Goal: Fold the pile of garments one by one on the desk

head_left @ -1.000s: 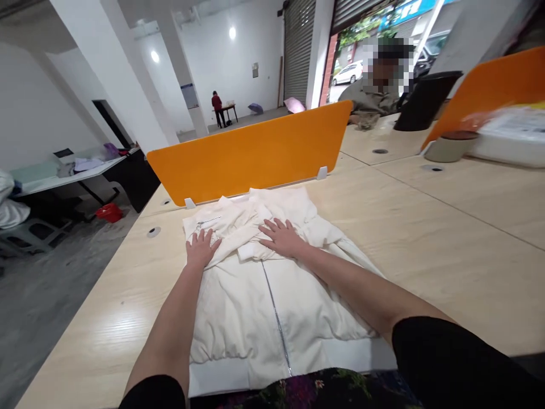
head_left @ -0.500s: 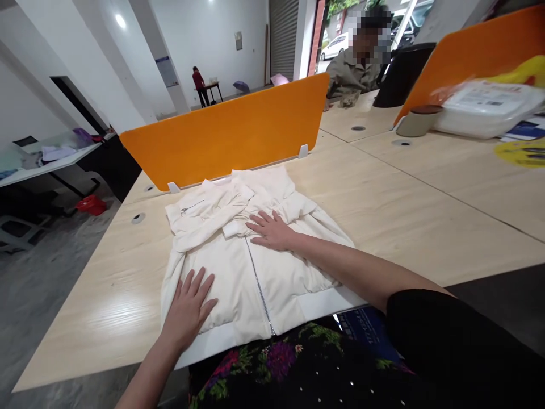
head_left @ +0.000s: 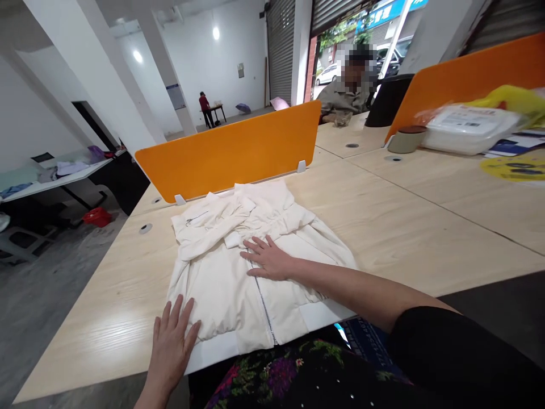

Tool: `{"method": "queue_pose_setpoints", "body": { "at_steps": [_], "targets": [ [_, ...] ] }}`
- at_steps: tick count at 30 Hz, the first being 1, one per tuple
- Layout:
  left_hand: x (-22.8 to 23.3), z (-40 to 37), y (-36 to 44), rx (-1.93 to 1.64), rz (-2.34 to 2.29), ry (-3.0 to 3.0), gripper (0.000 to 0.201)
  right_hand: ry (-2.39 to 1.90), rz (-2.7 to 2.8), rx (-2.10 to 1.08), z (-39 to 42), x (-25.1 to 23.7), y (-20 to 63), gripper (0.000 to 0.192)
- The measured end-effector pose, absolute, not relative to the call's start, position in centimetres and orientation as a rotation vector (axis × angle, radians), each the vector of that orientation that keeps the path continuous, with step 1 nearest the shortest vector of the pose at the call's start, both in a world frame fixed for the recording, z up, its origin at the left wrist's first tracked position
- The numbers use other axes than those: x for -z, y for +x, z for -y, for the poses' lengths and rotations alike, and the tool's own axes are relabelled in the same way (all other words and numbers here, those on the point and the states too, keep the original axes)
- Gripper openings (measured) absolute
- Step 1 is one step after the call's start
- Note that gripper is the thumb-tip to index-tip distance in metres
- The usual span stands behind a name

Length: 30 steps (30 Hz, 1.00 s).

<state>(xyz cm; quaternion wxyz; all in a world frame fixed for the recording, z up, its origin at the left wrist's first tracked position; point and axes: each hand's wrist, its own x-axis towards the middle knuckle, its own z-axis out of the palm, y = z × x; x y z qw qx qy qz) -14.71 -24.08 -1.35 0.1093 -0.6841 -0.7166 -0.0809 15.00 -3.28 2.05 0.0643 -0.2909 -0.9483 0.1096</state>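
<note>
A cream zip-up jacket (head_left: 221,289) lies on the wooden table in front of me, its sleeves folded across the upper part. Its metal zipper (head_left: 264,307) runs down the middle to the hem at the near table edge. My right hand (head_left: 269,258) rests flat on the jacket just below the folded cuffs, over the upper zipper, fingers apart. At the jacket's lower left edge is my left hand (head_left: 174,338), open, its fingers spread partly over the fabric and partly over the table.
An orange divider (head_left: 230,153) stands behind the jacket. To the right are a plastic-wrapped white package (head_left: 472,128), a roll of tape (head_left: 406,140) and a yellow round item (head_left: 515,168). Another person (head_left: 347,96) sits across the table; a second person (head_left: 206,109) stands far back.
My left hand has slid left and toward me, to the jacket's side edge. My right hand has shifted slightly toward me on the fabric. The view has tilted up a little.
</note>
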Motion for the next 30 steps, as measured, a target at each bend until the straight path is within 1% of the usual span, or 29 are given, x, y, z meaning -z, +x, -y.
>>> {"method": "queue_pose_setpoints", "body": {
  "at_steps": [4, 8, 10, 11, 12, 14, 16, 18, 21, 23, 26, 28, 30],
  "targets": [
    [0.9, 24.6, -15.2, 0.278, 1.988, -2.050, 0.053, -0.916, 2.806, -0.468, 2.5, -3.8, 16.9, 0.067],
    [0.4, 27.1, -15.5, 0.245, 1.611, -2.234, 0.073, -1.024, 2.529, -0.546, 3.8, -6.1, 24.0, 0.061],
    [0.5, 28.3, -15.4, 0.200, 1.498, -2.262, 0.075, -1.069, 2.506, -0.551, 6.1, -5.9, 28.0, 0.064],
    [0.6, 28.7, -15.3, 0.181, 1.488, -2.259, 0.073, -1.084, 2.554, -0.536, 7.4, -5.3, 29.6, 0.070],
    [0.7, 29.0, -15.3, 0.165, 1.501, -2.252, 0.072, -1.061, 2.634, -0.500, 8.7, -4.5, 31.0, 0.078],
    [0.8, 29.0, -15.3, 0.160, 1.505, -2.249, 0.075, -1.032, 2.760, -0.316, 11.2, -2.3, 32.6, 0.086],
    [0.6, 28.7, -15.4, 0.172, 1.466, -2.264, 0.080, -1.056, 2.757, -0.099, 12.9, -0.2, 33.3, 0.088],
    [0.3, 28.4, -15.5, 0.197, 1.408, -2.278, 0.081, -1.084, 2.690, 0.052, 13.8, 1.3, 33.6, 0.090],
    [-0.4, 28.5, -15.3, 0.247, 1.361, -2.283, 0.079, -1.082, 2.626, 0.151, 14.3, 2.6, 34.0, 0.094],
    [-0.7, 29.1, -15.3, 0.275, 1.372, -2.298, 0.076, -1.046, 2.605, 0.156, 14.3, 2.9, 34.6, 0.094],
    [-1.2, 29.9, -16.1, 0.337, 1.418, -2.375, 0.073, -0.948, 2.621, 0.023, 13.9, 2.3, 35.5, 0.084],
    [-1.8, 30.1, -17.1, 0.436, 1.452, -2.409, 0.066, -0.895, 2.649, -0.153, 13.4, 1.0, 35.8, 0.068],
    [-3.0, 29.6, -17.8, 0.584, 1.537, -2.357, 0.052, -0.880, 2.628, -0.311, 12.8, -1.0, 36.1, 0.049]
  ]
}}
